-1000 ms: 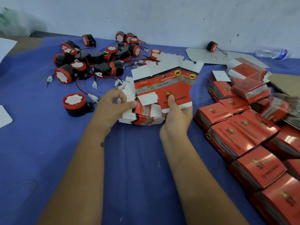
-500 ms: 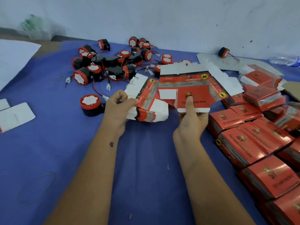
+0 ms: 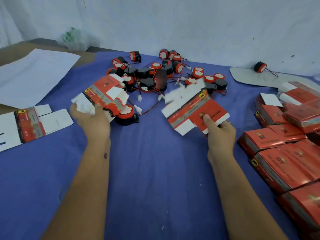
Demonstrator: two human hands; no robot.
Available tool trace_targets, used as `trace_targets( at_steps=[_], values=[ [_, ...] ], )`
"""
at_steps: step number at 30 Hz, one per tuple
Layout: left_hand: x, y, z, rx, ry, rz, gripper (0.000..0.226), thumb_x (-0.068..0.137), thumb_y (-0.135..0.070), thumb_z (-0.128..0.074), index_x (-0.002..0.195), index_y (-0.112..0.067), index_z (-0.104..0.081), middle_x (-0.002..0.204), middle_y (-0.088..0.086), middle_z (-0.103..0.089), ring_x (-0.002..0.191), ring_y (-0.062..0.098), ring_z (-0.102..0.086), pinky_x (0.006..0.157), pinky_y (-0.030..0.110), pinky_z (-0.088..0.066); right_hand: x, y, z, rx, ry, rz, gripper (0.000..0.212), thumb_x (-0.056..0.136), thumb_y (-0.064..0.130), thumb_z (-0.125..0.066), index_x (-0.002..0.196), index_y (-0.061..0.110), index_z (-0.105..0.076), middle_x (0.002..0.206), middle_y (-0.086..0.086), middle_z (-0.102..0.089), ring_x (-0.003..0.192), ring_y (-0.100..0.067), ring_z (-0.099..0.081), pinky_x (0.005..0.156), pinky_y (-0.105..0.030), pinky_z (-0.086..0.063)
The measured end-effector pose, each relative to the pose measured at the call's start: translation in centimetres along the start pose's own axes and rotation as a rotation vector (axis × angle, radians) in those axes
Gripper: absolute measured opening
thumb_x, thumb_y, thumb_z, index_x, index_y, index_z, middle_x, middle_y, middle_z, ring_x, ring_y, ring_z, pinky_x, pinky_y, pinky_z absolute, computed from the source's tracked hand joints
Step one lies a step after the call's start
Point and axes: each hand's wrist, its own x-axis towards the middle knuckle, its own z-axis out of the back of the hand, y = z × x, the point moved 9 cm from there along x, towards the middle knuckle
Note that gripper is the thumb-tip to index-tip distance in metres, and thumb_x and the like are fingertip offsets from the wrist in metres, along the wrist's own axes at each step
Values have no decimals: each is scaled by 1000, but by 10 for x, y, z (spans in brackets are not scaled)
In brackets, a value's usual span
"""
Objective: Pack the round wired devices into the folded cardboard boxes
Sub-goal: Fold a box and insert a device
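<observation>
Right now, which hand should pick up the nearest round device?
Left hand, I'd judge, once it drops the flat box stack: the nearest device lies right beside it. The right hand holds the single box blank to fold.

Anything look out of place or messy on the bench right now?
One round device sits alone by the wall on a grey sheet, apart from the tangled pile of devices. A flat box blank lies stray at far left.

Left hand (image 3: 94,118) grips a stack of flat boxes (image 3: 105,94); right hand (image 3: 220,130) pinches one flat box (image 3: 195,110).
</observation>
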Motion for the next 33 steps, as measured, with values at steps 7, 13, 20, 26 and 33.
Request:
trace_targets(
  at_steps=[7,13,20,26,33],
  values=[
    [-38,-40,-25,756,-64,-313,52,91,-25,-52,142,-24,-45,162,21,4,150,37,2,116,53,-7,-3,20,24,-303,-251,210,12,83,26,-75,86,21,-64,108,-4,-47,86,-15,-55,79,-29,-51],
    [-107,-53,-117,181,551,-439,40,89,-10,-57,126,-24,-53,130,-11,-46,119,2,-45,100,24,-40,2,15,14,383,-46,87,18,88,9,-70,100,21,-70,97,4,-75,93,-13,-70,75,-25,-56],
    [-115,2,-130,-233,591,43,37,100,0,-49,136,-6,-42,113,-5,-65,102,9,-66,84,29,-55,-10,21,-10,20,127,147,33,81,3,-75,111,16,-68,96,5,-72,88,-10,-66,78,-29,-53],
    [-101,-37,-101,-23,486,-471,36,93,3,-42,93,-29,-58,94,-10,-59,92,14,-56,83,30,-42,-36,70,1,-410,-130,782,82,79,32,-77,147,29,-32,139,1,-34,130,-17,-40,105,-29,-39],
    [-122,-39,-110,17,565,-631,34,90,10,-45,92,-17,-65,102,1,-63,104,26,-59,95,51,-46,-44,58,-26,-596,58,872,23,90,17,-65,111,12,-71,102,0,-67,95,-19,-58,82,-35,-50]
  ],
)
